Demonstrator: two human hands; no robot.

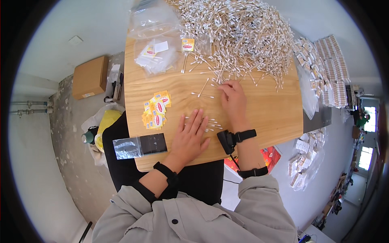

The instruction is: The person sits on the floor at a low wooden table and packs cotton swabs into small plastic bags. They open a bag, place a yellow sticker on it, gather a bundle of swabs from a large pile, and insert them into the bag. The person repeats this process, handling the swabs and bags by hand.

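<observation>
My left hand [189, 139] lies flat on the wooden table [267, 109], fingers stretched out over a small group of cotton swabs [211, 124], whose tips show to the right of the fingers. At the near edge of a big heap of cotton swabs [239, 32], my right hand [234, 99] has its thumb and fingertips pinched together on a swab; the grip itself is partly hidden. Two loose swabs [202, 95] lie between the hands and the heap. Left of my left hand is a loose stack of yellow and white printed cards [156, 109].
Clear plastic bags [156, 56] lie at the far left of the table. A dark flat device with a plastic sleeve [139, 146] rests at the near left edge. Bundled swab packs [332, 69] stand on the right. A cardboard box [90, 77] sits on the floor at left.
</observation>
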